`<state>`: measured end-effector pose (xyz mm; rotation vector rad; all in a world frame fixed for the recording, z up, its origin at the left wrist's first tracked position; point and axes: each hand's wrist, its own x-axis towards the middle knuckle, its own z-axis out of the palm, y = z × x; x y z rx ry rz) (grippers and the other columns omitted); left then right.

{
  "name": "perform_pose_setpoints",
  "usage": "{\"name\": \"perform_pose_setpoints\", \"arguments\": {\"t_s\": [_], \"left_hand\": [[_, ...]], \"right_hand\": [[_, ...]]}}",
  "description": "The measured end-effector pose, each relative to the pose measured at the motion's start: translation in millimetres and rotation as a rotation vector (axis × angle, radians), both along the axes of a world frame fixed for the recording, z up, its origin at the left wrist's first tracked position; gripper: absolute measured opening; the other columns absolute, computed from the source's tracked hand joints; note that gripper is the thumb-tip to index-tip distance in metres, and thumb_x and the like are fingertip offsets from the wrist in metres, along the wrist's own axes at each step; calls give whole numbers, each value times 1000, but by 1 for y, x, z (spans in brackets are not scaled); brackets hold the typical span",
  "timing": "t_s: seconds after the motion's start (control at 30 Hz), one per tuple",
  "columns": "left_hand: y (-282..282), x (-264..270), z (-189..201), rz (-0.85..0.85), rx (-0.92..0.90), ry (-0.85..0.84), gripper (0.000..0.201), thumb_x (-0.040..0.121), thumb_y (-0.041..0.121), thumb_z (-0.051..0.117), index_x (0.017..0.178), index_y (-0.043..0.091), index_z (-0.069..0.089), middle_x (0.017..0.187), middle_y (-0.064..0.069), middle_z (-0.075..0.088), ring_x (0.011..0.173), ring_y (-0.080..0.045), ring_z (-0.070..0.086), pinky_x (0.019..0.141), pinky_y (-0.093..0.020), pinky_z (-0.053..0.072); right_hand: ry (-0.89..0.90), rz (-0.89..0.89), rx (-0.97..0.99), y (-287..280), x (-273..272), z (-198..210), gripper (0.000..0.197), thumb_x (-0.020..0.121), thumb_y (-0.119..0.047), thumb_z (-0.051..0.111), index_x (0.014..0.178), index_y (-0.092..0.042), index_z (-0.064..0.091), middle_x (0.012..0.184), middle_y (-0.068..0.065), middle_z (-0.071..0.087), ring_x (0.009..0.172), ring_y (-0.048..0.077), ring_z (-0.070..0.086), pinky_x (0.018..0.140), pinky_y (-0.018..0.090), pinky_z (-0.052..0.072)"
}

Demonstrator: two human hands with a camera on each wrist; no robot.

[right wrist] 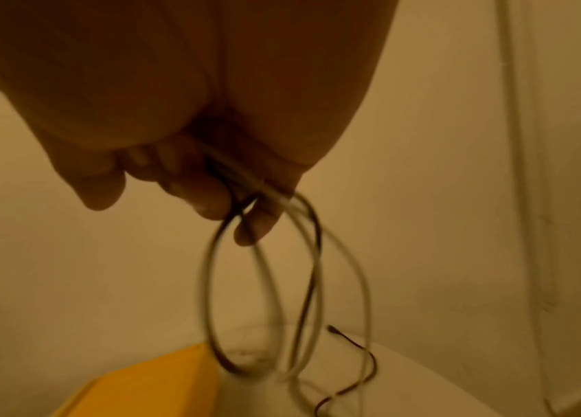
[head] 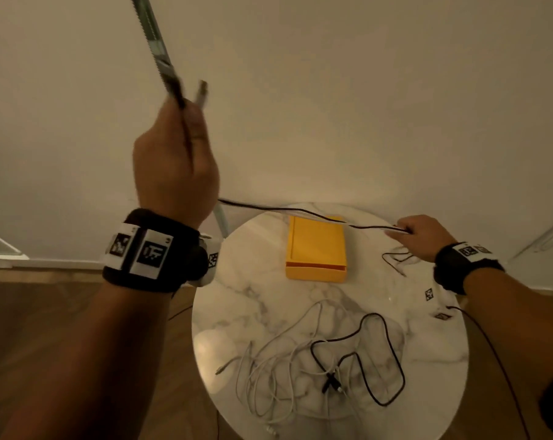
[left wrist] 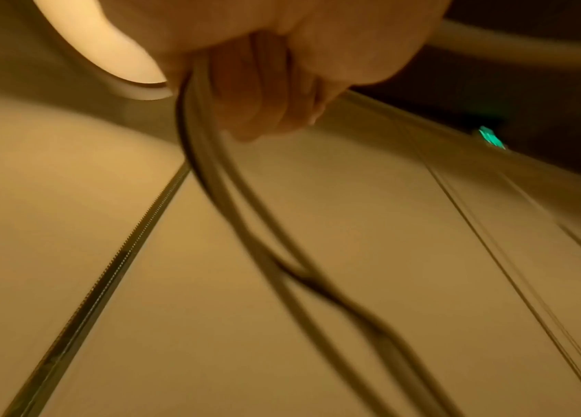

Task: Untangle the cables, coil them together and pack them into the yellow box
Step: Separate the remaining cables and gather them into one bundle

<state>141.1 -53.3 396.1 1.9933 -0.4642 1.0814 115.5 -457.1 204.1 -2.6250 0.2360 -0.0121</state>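
My left hand point(head: 176, 160) is raised high at the left and grips a black and a white cable, their plug ends point(head: 202, 90) sticking up past the fingers. The paired cables point(head: 300, 211) stretch down to the right over the shut yellow box point(head: 316, 249). My right hand point(head: 418, 233) holds them just right of the box, with coiled loops point(head: 396, 258) hanging under it. In the left wrist view curled fingers point(left wrist: 264, 84) clasp both strands point(left wrist: 210, 169). In the right wrist view fingertips point(right wrist: 210, 197) pinch the loops point(right wrist: 264, 282) above the box point(right wrist: 160, 381).
A tangle of white cables point(head: 278, 376) and a looping black cable point(head: 392, 354) lie on the near half of the round marble table point(head: 237, 296). Small printed tags point(head: 429, 294) sit at its right edge. A metal rail point(head: 154, 42) runs up the wall.
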Motion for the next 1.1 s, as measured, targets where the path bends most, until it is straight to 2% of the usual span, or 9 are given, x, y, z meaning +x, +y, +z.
{"name": "perform_pose_setpoints", "arguments": {"t_s": [0.07,0.13,0.23,0.33,0.47,0.5,0.63,0.9,1.1], "left_hand": [[-6,-5,-13,41,205,109,37,110,28,36,103,2,61,67,1,52,54,-24,44,53,-34,27],[-24,-11,-32,-62,304,291,41,108,42,32,103,10,58,72,-2,65,63,-34,58,55,-40,36],[-62,-21,-65,-262,429,533,55,98,69,31,106,18,51,99,3,76,91,-27,69,71,-38,48],[-89,-28,-99,-428,530,686,56,94,69,51,112,16,45,116,-3,72,99,-25,67,75,-38,51],[-91,-26,-126,-549,374,736,31,103,44,57,108,15,47,85,15,69,82,-23,68,70,-49,54],[-89,-24,-128,-586,288,770,19,104,32,56,98,18,45,75,18,64,76,-22,66,69,-47,53],[-77,-17,-113,-715,-294,765,31,98,-3,48,81,21,36,72,13,48,65,-14,42,67,-28,41],[-42,-5,-101,-607,-692,612,41,100,-13,38,79,22,35,62,14,41,54,-5,34,52,-17,34],[-18,0,-104,-430,-593,679,36,100,-4,44,79,24,38,67,9,38,58,-9,34,56,-20,36]], "right_hand": [[-49,-39,65,-1,-3,1,49,97,-34,63,58,-16,39,55,5,41,57,26,45,53,34,27],[-108,8,121,20,1,14,48,96,-29,65,59,-16,37,56,4,39,56,24,41,55,35,28],[-178,195,83,72,9,44,46,90,-20,69,61,-21,34,57,0,38,54,14,35,55,36,25],[-218,387,35,114,10,72,31,80,-9,64,63,-19,40,56,1,47,54,20,41,54,39,30],[-232,480,-24,127,6,86,20,76,-8,64,65,-14,49,56,5,52,52,26,46,53,38,36],[-247,495,-48,124,7,84,23,76,-8,64,64,-15,46,54,5,47,51,25,41,52,38,34],[-288,466,-64,104,13,70,42,94,-25,66,62,-19,40,51,-1,38,47,15,37,50,34,28],[-250,257,-57,50,35,34,38,98,-45,59,74,-19,43,67,-1,46,63,23,46,56,34,33],[-112,271,-9,27,22,24,35,94,-45,63,83,-18,46,69,5,53,63,23,47,58,34,38]]}}
